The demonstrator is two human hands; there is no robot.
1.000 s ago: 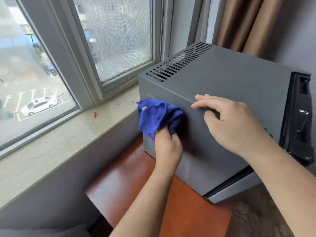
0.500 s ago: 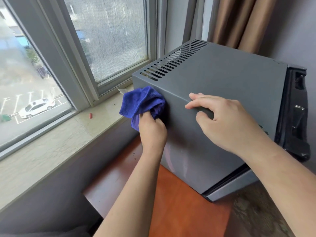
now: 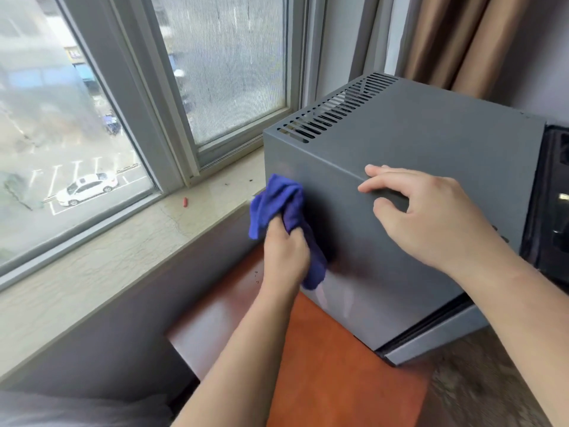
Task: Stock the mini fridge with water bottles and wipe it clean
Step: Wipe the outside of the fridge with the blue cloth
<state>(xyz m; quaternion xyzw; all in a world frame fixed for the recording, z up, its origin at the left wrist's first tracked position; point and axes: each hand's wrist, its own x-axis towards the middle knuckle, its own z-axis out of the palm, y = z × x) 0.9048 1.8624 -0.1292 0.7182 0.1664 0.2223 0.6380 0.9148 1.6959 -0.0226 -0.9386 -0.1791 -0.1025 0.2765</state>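
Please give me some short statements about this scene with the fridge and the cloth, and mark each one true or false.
1. The left hand grips a blue cloth against the side of the grey mini fridge. True.
2. The right hand holds a water bottle. False: it rests on the fridge's top edge and holds nothing.
3. A small red object lies on the windowsill. True.
4. The fridge stands on the windowsill. False: it stands on a reddish-brown wooden surface.
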